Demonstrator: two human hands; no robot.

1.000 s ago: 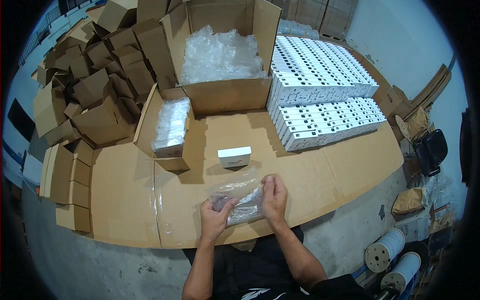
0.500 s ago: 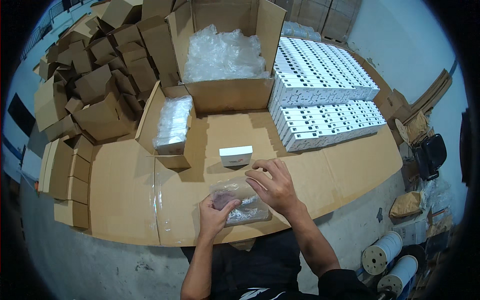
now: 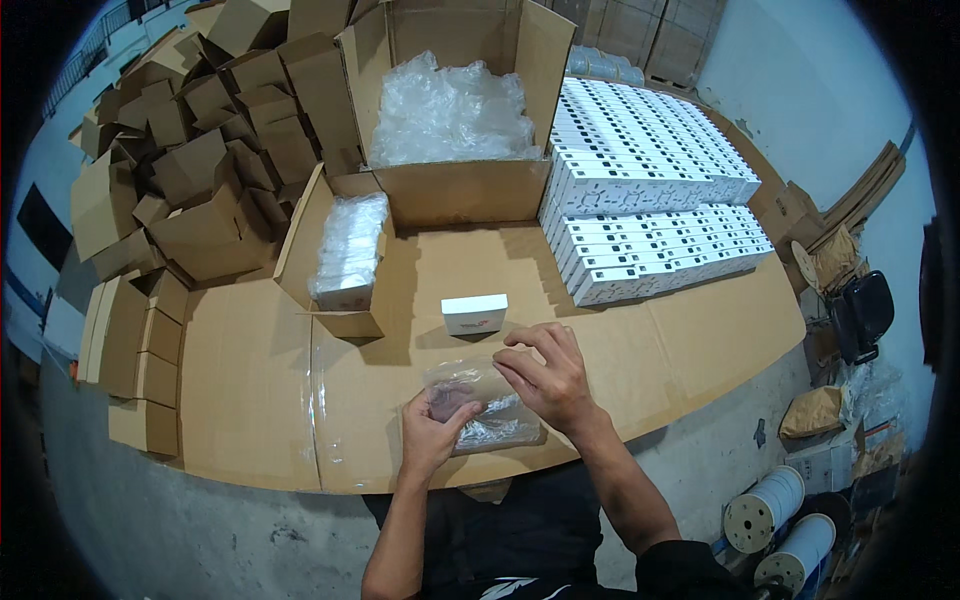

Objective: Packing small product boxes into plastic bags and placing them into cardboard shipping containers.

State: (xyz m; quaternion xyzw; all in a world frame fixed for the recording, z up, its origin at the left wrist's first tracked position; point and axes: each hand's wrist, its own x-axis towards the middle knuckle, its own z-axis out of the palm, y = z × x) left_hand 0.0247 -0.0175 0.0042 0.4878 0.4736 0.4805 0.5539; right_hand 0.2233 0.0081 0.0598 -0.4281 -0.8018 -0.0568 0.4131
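Note:
A clear plastic bag [image 3: 500, 420] is spread near the front edge of the cardboard-covered table. My left hand [image 3: 432, 432] grips its left side, thumb on top and fingers beneath the film. At the bag's upper right edge, my right hand [image 3: 548, 375] has its thumb and forefinger closed in a pinch on the film. Just beyond the bag stands a small white box [image 3: 474, 315], touched by neither hand. To its left, an open carton [image 3: 350, 322] holds a row of white boxes wrapped in clear plastic [image 3: 350, 245].
A large open carton [image 3: 455, 190] full of clear plastic bags [image 3: 450, 110] stands at the back. Stacked white boxes [image 3: 650, 210] fill the right rear. Empty brown cartons [image 3: 200, 190] heap up on the left. Cable spools [image 3: 765, 508] sit on the floor at lower right.

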